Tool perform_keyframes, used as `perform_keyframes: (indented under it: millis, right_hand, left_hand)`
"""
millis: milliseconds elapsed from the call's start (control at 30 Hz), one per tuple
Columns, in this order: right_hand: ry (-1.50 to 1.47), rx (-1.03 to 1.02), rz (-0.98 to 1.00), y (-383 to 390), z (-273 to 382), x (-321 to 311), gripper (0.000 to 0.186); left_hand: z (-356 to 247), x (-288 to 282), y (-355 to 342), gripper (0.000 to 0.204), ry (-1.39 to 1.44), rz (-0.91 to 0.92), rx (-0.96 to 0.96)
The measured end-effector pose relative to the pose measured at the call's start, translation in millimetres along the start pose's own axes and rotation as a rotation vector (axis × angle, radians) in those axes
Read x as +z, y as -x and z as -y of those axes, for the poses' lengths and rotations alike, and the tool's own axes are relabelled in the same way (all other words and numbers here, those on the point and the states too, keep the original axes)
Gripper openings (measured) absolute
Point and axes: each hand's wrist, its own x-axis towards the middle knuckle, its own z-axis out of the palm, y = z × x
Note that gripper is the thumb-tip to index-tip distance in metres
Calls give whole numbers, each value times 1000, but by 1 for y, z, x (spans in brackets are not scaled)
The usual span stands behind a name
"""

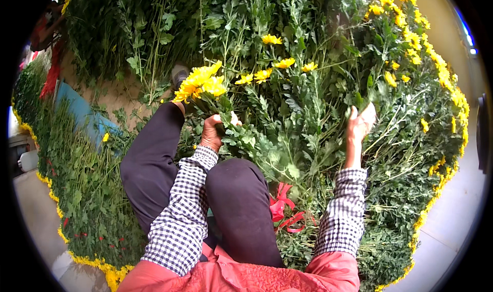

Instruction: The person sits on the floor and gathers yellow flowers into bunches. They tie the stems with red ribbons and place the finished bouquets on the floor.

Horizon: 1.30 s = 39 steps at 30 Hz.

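My left hand (213,130) is closed on a bunch of leafy chrysanthemum stems, whose yellow heads (200,84) lean up and left above it, between my bent knees. My right hand (361,120) is raised at the right among green stems (390,122), fingers apart and slightly blurred; I see nothing held in it. Loose red ribbon (281,202) lies on cut stems beside my right knee. More long stems with a few yellow blooms (271,39) spread in front of me.
Banks of stems edged with yellow flower heads (439,61) surround me. At left are a blue board (77,109), brown flooring (110,94) and red strips (51,76). Pale floor (441,220) shows beyond the right edge. Part of another person (43,32) appears at the upper left.
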Motion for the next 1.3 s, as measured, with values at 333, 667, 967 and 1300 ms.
perform_keyframes:
  millis: [333,667,967,1300]
  right_hand:
    - [-598,-299,499,130,178,-26,33]
    - [-473,-262,797,156,180,-6,45]
    - [-1265,246,752,111,183,-90,9]
    - [-1306,59,739,110,191,-99,12]
  left_hand:
    - [-6,-5,7,45,-117,-93,20]
    - [-3,4,6,33,-3,-227,-39]
    - [-8,31,5,38,3,-127,-6]
    - [6,36,-3,35,-36,-190,-43]
